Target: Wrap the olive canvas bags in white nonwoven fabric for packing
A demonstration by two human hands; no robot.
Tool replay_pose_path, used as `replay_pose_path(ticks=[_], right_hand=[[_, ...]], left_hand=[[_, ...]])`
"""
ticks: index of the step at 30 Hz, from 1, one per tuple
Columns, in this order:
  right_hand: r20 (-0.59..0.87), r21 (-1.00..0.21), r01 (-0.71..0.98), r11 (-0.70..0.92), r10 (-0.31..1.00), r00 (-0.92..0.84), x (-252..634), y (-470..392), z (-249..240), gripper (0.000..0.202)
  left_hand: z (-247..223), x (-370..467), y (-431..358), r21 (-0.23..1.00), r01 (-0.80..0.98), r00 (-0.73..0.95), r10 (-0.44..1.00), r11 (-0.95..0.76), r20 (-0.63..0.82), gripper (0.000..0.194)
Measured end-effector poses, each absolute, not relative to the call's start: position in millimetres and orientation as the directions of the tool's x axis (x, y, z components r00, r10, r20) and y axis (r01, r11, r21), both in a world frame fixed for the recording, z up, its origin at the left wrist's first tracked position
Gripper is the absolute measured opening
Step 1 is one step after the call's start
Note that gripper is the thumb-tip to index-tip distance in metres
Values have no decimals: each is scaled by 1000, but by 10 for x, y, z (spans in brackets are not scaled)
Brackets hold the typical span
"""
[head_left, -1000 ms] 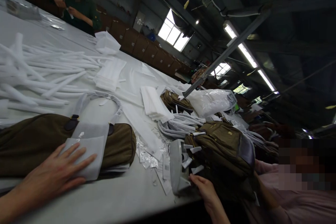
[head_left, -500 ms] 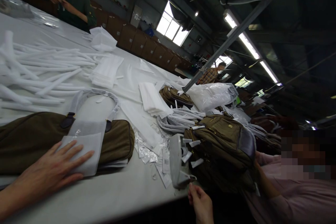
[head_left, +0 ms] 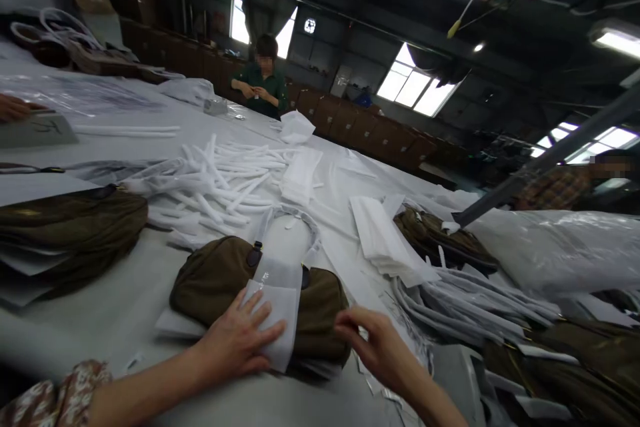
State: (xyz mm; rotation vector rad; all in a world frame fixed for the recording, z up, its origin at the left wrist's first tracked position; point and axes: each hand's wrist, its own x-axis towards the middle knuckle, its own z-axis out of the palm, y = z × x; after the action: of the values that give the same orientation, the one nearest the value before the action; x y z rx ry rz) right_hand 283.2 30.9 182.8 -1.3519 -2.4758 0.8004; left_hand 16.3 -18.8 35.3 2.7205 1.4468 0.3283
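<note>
An olive-brown handbag [head_left: 210, 280] lies on the pale table [head_left: 200, 393], its handle [head_left: 313, 230] wrapped in clear film and arched away from me. My left hand [head_left: 245, 333] rests with spread fingers on a white sheet [head_left: 284, 320] over the bag's middle. Just at the bag's right end is my right hand [head_left: 373, 340], its fingers curled and pinched together; whether something small is between them is too hard to see.
White foam tubes [head_left: 225, 180] lie behind the bag, with white sheets [head_left: 380, 233] to the right. More bags [head_left: 65, 240] are at left and lower right, near a grey dispenser [head_left: 457, 373]. One person [head_left: 265, 83] stands across the table; another's hand [head_left: 15, 108] is at left.
The view has swung left. My right hand has moved from beside the grey dispenser to the bag's right end. My left hand still lies on the white sheet.
</note>
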Motion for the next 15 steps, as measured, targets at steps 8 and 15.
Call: replay_pose_path(ticks=[8,15], right_hand=[[-508,-194,639,744,481,-714,1545,1395,1405,8],[-443,-1,778,628,697,-564,1433,1607,1078,38]], left_hand=[[369,176,-145,207,807,530,833,-553,159,83],[426,154,-36,203,790,571,815,-578,98,90]])
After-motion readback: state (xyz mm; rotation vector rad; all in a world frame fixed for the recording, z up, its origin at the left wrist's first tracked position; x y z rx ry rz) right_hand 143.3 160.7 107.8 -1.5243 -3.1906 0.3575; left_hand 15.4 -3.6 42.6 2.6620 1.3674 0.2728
